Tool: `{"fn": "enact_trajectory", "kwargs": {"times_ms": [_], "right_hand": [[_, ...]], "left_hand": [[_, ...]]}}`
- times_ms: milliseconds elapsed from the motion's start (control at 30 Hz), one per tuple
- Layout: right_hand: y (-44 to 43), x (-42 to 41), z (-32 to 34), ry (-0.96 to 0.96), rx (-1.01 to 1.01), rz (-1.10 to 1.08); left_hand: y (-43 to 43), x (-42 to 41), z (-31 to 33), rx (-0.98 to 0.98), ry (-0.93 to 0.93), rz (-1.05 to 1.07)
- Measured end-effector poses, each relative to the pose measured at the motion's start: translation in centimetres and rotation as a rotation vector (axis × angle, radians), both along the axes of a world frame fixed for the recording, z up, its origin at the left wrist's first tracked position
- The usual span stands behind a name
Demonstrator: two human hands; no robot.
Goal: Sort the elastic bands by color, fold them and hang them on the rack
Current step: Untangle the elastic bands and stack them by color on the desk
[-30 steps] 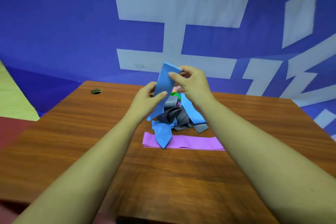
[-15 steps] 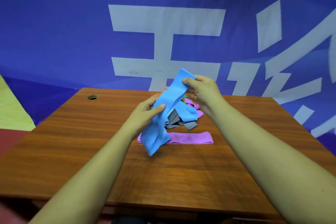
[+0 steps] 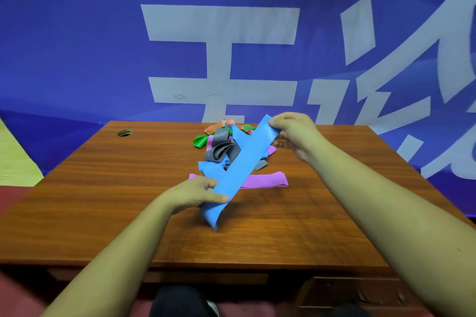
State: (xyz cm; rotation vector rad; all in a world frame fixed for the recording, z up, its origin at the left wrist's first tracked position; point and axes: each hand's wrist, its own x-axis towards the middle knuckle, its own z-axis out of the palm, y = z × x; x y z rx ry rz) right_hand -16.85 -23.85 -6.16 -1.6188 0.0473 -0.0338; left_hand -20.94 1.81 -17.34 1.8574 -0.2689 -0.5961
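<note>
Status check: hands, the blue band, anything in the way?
Left hand, right hand grip blue band near its ends, stretched over table. Purple band, mixed pile underneath. Rack not in view.

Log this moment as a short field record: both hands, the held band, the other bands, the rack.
left grip: left hand pinches the blue band near its lower end
right grip: right hand pinches its upper end
blue band: pulled straight on a diagonal above the table
purple band: folded flat on the table
pile: grey, green, orange, purple and blue bands tangled behind the purple band
rack: not in view
</note>
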Motion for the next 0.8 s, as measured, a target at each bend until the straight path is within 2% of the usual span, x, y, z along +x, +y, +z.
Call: {"fn": "enact_trajectory", "kwargs": {"times_ms": [200, 333, 500, 633, 800], "right_hand": [[-1.8, -0.2, -0.7, 0.012, 0.068, -0.16], [-3.2, -1.0, -4.0, 0.083, 0.081, -0.22], [-4.0, -3.0, -9.2, 0.187, 0.062, -0.249], [-4.5, -3.5, -12.9, 0.298, -0.061, -0.293], [-4.2, -3.2, -15.8, 0.197, -0.424, -0.325]], "left_hand": [[1.9, -2.1, -2.7, -0.087, 0.099, 0.044], [3.5, -2.9, -4.0, -0.235, 0.137, 0.328], [4.4, -2.8, -4.6, -0.249, 0.034, 0.607], [4.9, -2.1, -5.3, -0.031, -0.087, 0.691], [4.4, -1.2, -5.6, 0.372, -0.342, 0.666]]}}
